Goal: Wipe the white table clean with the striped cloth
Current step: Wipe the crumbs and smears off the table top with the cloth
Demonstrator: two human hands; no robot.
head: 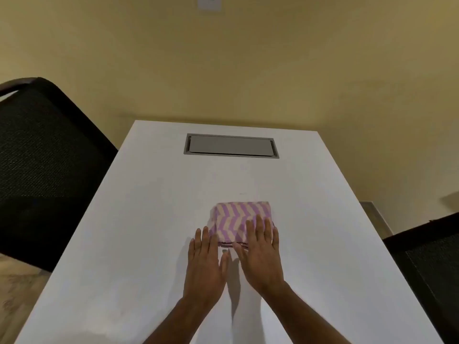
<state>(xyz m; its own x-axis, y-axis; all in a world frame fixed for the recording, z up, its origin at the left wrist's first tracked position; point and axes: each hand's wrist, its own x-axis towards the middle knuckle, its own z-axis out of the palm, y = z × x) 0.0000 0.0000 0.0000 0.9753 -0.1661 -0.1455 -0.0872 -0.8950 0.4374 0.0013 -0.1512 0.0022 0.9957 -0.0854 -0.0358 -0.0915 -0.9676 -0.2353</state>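
A white table (pixel 139 219) is seen running away from the camera toward a yellow wall (pixel 248 70). A grey hatch cover (pixel 231 146) is set flush into the table's far end, and part of a white wall plate (pixel 209 2) is cut off by the top edge. A black mesh chair (pixel 42 155) is placed beside the table's left edge, and another dark chair (pixel 429 259) is partly visible at the right. Nothing is placed between the hands and the striped cloth (pixel 238 219), which is folded into a small square of purple and cream chevrons and laid flat near the table's middle. The right hand (pixel 260 254) is spread flat, palm down, with its fingers resting on the cloth's near right part. The left hand (pixel 206 264) is also laid open and flat just beside the cloth's near left corner; whether its fingertips touch the fabric cannot be told. Nothing is gripped by either of the 2 hands.
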